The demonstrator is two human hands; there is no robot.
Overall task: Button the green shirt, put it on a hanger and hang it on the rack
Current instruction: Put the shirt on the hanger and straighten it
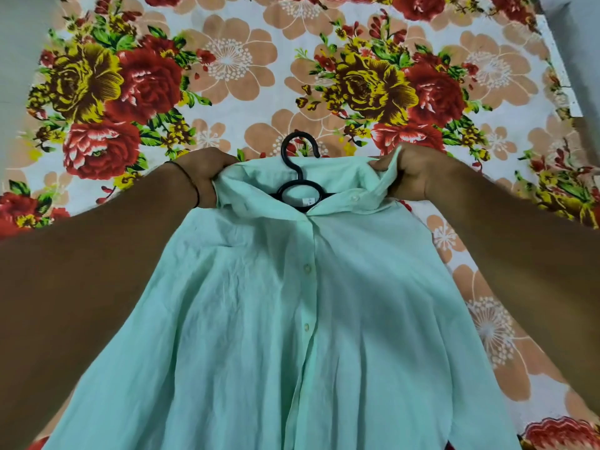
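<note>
The pale green shirt (266,319) lies spread front-up over the bed, its button placket closed down the middle. A black plastic hanger (297,167) sits inside the collar, with its hook poking out past the neck opening. My left hand (203,175) grips the shirt's left shoulder beside the collar. My right hand (410,175) grips the right shoulder and collar edge. Both forearms reach in from the bottom corners.
A floral bedsheet (227,76) with red, yellow and peach flowers covers the bed under the shirt. The bed's right edge and a white strip (558,60) show at the top right. A grey wall (19,34) shows at the top left.
</note>
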